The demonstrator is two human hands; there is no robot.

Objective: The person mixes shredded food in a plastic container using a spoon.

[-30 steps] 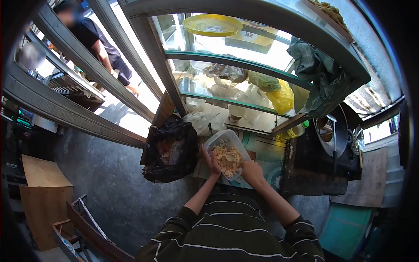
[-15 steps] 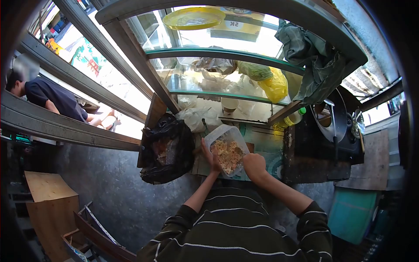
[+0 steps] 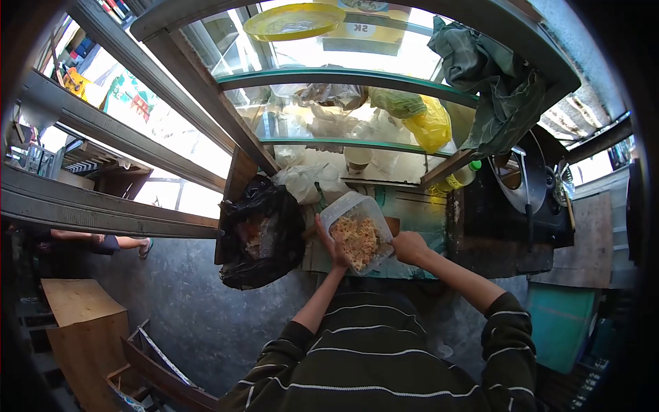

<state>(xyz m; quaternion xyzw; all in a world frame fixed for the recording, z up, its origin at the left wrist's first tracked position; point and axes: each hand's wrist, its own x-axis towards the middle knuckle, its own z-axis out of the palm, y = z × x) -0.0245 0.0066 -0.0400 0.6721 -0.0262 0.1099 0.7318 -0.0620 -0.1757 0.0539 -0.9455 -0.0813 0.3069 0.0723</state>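
Note:
A clear square plastic container (image 3: 376,218) of crumbly orange-and-white food (image 3: 358,240) is tilted over the worktop in front of me. My left hand (image 3: 333,246) grips its left side, palm against the wall and fingers along it. At the container's lower right edge is my right hand (image 3: 410,248), closed in a fist. What it holds, if anything, is hidden by the fingers. Left of the container, a black plastic bag (image 3: 281,237) lines an open bin with scraps inside. White plastic bags (image 3: 309,182) lie just behind it.
A glass display case (image 3: 336,142) rises behind the worktop, holding a paper cup (image 3: 357,159) and a yellow bag (image 3: 431,125). A bottle with a green cap (image 3: 464,176) stands right, near a pan (image 3: 511,182) on the black stove. A person's leg (image 3: 130,243) shows at left.
My right hand has moved right, from over the container's edge to just outside it. The container stays in my left hand. The person at left has shifted from outside the frame posts to lower down.

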